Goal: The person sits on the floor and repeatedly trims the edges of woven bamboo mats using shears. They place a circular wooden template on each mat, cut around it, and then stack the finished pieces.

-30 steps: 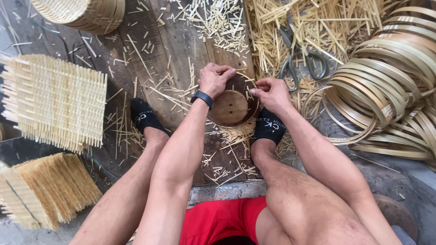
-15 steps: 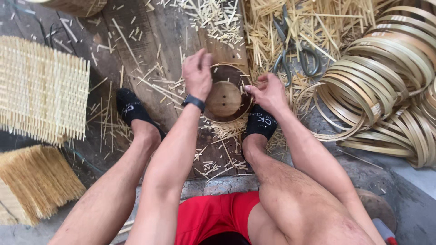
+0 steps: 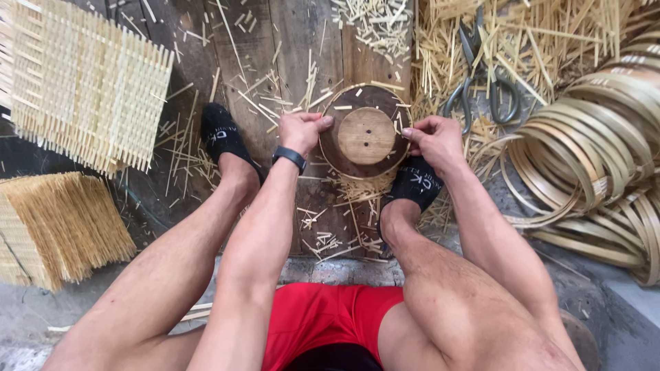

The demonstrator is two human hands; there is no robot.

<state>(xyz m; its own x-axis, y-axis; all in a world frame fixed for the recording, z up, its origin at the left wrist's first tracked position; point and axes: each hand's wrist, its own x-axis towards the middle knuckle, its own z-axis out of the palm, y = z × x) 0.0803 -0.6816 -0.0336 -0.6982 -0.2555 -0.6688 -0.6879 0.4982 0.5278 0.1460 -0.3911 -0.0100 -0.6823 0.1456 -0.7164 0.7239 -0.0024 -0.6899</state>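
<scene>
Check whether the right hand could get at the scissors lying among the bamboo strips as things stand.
Probably yes. The scissors lie in the open on the scattered bamboo strips, just beyond the right hand, with nothing over them. That hand is now pinching the rim of the round wooden form.

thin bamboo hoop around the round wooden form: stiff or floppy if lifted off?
Probably springy, not rigid: the bamboo hoop is a thin strip bent round the wooden form, pinched by left hand and right hand. Likely light; may spring open if unfastened.
</scene>
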